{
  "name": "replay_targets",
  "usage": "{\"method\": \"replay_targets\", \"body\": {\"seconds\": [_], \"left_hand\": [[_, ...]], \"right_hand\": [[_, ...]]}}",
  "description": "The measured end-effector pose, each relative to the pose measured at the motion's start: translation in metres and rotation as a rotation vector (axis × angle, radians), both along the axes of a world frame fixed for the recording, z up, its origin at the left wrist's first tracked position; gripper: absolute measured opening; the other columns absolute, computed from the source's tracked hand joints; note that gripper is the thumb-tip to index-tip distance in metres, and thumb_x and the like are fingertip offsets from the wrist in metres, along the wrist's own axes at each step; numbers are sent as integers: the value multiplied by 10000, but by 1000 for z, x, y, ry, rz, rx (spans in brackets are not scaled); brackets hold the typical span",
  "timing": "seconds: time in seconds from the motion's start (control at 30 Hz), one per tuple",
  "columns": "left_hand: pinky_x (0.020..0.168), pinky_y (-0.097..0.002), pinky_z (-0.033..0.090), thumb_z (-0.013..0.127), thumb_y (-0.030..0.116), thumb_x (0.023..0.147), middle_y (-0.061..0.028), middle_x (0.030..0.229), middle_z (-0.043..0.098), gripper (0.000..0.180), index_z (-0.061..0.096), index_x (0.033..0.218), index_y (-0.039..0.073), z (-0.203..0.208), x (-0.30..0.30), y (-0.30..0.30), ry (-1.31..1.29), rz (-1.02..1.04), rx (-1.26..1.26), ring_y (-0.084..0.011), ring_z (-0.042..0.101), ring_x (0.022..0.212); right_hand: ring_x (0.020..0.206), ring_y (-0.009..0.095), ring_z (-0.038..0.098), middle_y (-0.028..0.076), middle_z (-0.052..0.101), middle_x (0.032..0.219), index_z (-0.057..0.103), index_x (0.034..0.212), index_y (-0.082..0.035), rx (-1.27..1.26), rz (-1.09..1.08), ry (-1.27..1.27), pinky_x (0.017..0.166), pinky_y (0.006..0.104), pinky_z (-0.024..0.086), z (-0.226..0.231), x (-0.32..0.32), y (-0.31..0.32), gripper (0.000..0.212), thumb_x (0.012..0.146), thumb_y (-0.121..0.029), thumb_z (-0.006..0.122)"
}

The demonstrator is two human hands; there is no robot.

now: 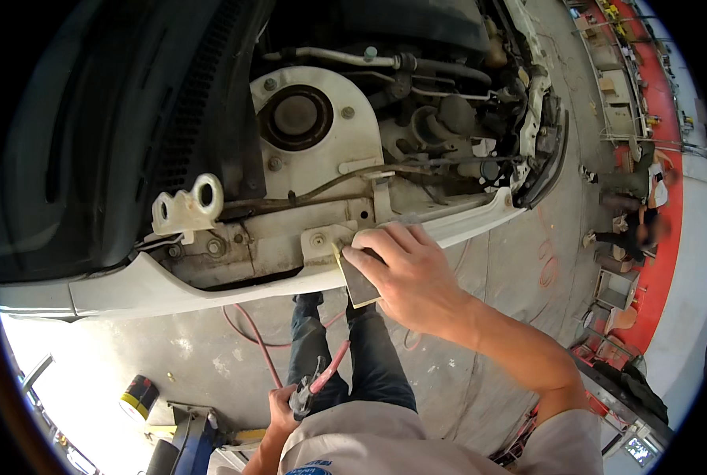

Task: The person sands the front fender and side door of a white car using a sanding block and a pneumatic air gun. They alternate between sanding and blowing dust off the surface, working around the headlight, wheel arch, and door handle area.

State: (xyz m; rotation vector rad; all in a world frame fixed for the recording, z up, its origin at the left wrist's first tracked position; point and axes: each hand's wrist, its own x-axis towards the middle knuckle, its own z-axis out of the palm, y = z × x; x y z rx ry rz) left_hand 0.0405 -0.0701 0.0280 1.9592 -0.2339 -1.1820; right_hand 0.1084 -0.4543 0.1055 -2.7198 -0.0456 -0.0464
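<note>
My right hand [405,273] is closed round a flat sanding pad [360,286], dark grey on its face with a pale yellow edge. It holds the pad against the upper edge of the white fender [163,297] of a car. Down by my thigh, my left hand [283,408] grips a black air gun [303,397] joined to a pinkish-red hose [331,368]. My fingers partly cover the air gun, so its exact shape is hard to make out.
The engine bay [432,119] lies ahead, with a strut mount [295,115] and a hinge bracket [189,204] near the fender. Hose loops [250,328] lie on the concrete floor. A can [138,396] stands at lower left. People [638,229] are far right.
</note>
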Motion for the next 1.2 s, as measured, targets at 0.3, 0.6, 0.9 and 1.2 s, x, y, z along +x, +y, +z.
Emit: {"method": "replay_targets", "body": {"seconds": [0.3,0.6,0.9,1.2], "left_hand": [[447,-324,337,717,180,768,-45,491,400,315,508,600,14,-12,8,7,-19,27,-14,-98,356,484],[446,-316,343,712,159,756,-51,481,410,288,527,594,9,-11,15,15,51,94,-2,-100,376,463],[444,-322,353,719,124,731,-90,483,432,252,538,604,4,-16,7,16,-65,22,-57,-154,391,429],[450,-323,348,719,122,735,-93,502,423,253,528,621,3,-21,6,20,-36,42,-51,-142,394,446]], "right_hand": [[994,296,552,92,565,1060,616,1082,-36,83,-37,104,832,410,476,15,29,-25,419,671,-52,698],[818,294,630,80,626,890,640,960,-41,255,-120,185,690,378,502,-2,68,-13,305,700,-148,759],[782,309,629,86,626,861,624,877,-61,238,-193,226,658,385,494,-10,51,-9,246,656,-81,732],[774,294,628,74,632,849,625,871,-73,258,-317,103,657,385,505,-21,33,3,253,639,-62,728]]}}
